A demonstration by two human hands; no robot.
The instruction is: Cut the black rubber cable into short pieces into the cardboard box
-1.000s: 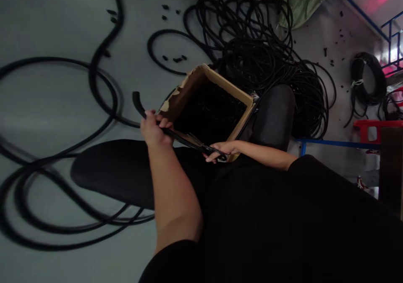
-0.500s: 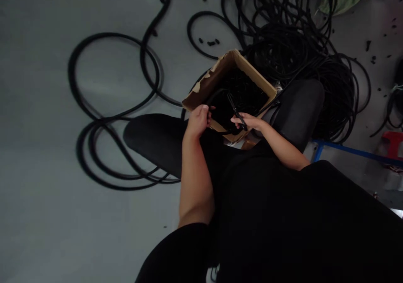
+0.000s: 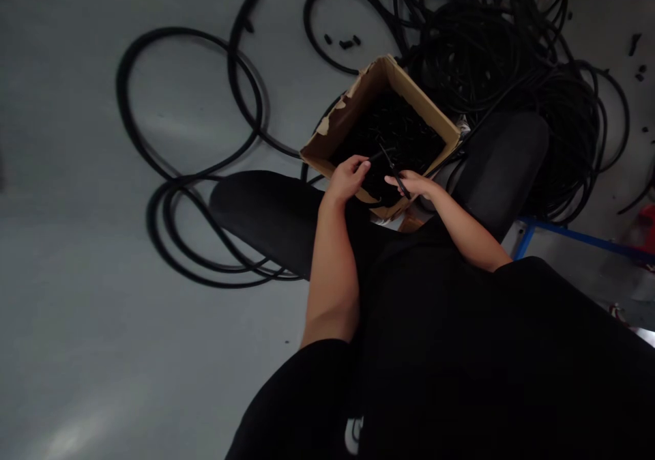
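Observation:
My left hand [image 3: 348,177] is closed on a thin black rubber strip [image 3: 377,155] whose end sticks out to the right. My right hand [image 3: 415,184] grips dark scissors [image 3: 394,168] by the handles, and their blades point up and left, meeting or crossing the strip near its end. Whether the blades touch it I cannot tell. Both hands are over the near side of an open cardboard box [image 3: 427,105] with a torn left rim. Many short black pieces [image 3: 404,127] lie inside it. My knees are on either side of the box.
Thick black tubing [image 3: 153,32] lies in loops on the grey floor at left. A large tangle of black tubing [image 3: 475,57] is heaped behind and right of the box. Small black scraps [image 3: 346,44] dot the floor. A blue frame bar [image 3: 578,236] stands at right.
My left hand has moved right and up, bringing the black strip to the scissors. The scissors blades now cross at its end. The whole view has shifted slightly.

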